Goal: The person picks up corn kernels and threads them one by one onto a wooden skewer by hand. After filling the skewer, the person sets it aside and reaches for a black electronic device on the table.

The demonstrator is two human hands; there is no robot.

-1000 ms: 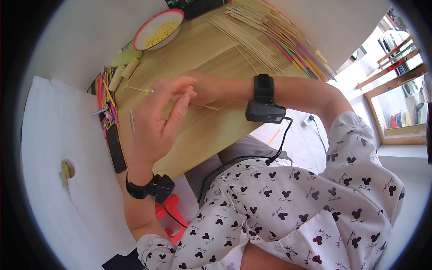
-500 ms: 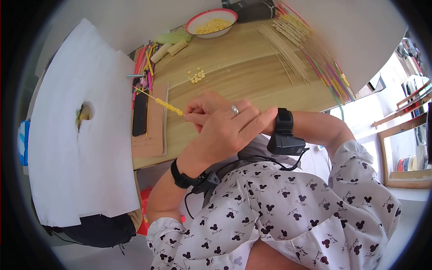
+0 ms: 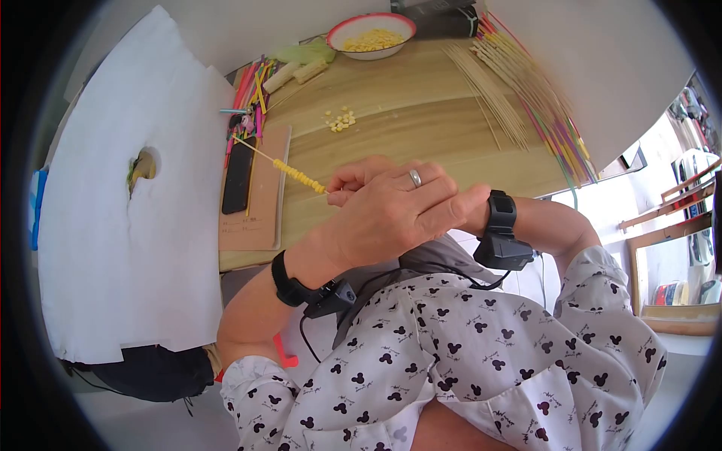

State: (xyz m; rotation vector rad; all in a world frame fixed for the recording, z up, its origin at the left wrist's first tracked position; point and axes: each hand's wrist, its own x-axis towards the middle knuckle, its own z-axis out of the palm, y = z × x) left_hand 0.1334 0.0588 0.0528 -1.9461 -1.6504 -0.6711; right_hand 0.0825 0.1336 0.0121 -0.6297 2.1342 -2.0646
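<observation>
A thin wooden skewer (image 3: pixel 256 148) threaded with yellow corn kernels (image 3: pixel 299 176) points up and left over the notebook. At its lower right end, my right hand (image 3: pixel 362 174) has its fingers closed in a pinch. My left hand (image 3: pixel 395 214), with a ring on it, lies across in front and covers much of the right hand. Its fingers curl away from view, so what they hold is hidden. Beyond the hands, a small pile of loose kernels (image 3: pixel 343 120) lies on the wooden table (image 3: pixel 421 105).
A red-rimmed bowl (image 3: pixel 410 28) of kernels stands at the back. Bare skewers (image 3: pixel 489 94) and filled ones (image 3: pixel 519 64) lie at right. Corn cobs (image 3: pixel 280 77), coloured sticks (image 3: pixel 250 86), a phone (image 3: pixel 238 177) and a brown notebook (image 3: pixel 263 218) are at left.
The view has shifted, so the table's things appear farther right. Both hands keep nearly the same grip, and the skewer still points up and left.
</observation>
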